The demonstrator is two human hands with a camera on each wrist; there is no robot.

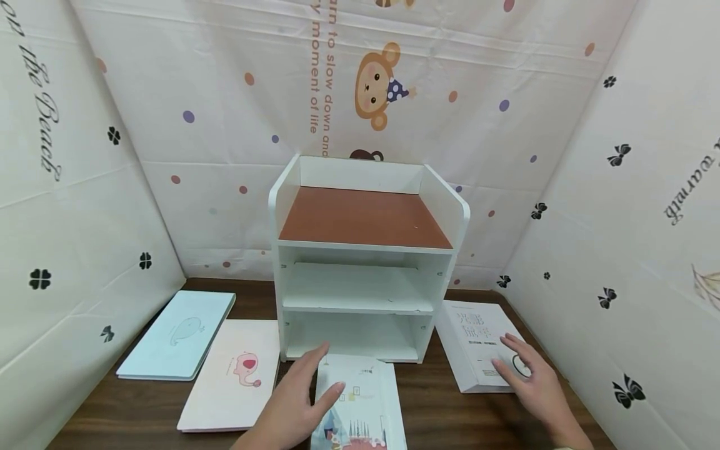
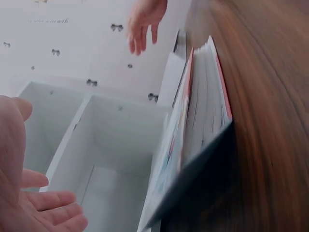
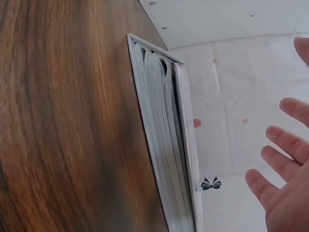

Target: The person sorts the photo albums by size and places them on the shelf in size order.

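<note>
A picture book with a pale illustrated cover [image 1: 360, 394] lies flat in front of the small white shelf unit. My left hand [image 1: 298, 400] is over its left edge, thumb spread away from the fingers and nothing held. The left wrist view shows the book's page block [image 2: 207, 92] from the side, with that hand's fingers [image 2: 53, 198] apart from it. On the right lies a thick white book [image 1: 478, 340] with dark print. Above its lower right part is my right hand [image 1: 531, 381], fingers extended; in the right wrist view the fingers [image 3: 289, 145] stand off the cover.
The white shelf unit [image 1: 444, 281] has a brown top board and two cubbies. To the left lie a light blue notebook [image 1: 180, 334] with a whale and a pale pink notebook [image 1: 230, 375] with an elephant. Printed cloth walls [image 1: 214, 125] enclose the dark wooden table [image 1: 435, 412].
</note>
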